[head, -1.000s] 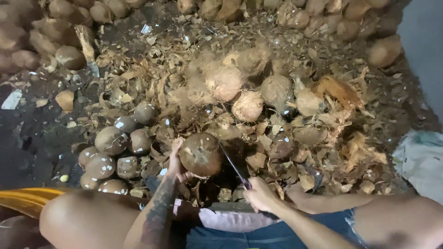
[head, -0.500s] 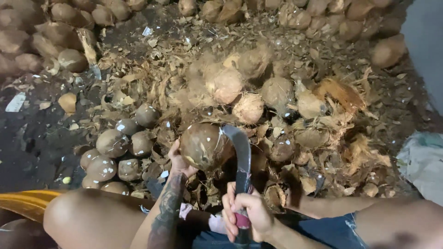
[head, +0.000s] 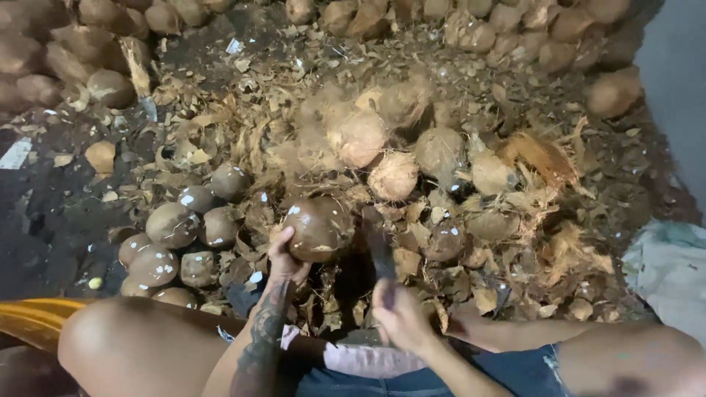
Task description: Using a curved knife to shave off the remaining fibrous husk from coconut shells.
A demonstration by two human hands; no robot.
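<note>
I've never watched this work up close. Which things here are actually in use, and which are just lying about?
In use:
- coconut, steadied by the left hand
- blade, blurred, gripped by the right hand

Lying about:
- peeled coconuts clustered at the left
- fibrous coconuts beyond
- husk scraps across the ground
- white sack at the right

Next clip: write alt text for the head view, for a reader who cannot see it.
Seen from above, the left hand holds a dark peeled coconut while the right hand grips a blurred blade beside it. More peeled coconuts sit to the left, fibrous husked ones beyond, amid husk scraps.
</note>
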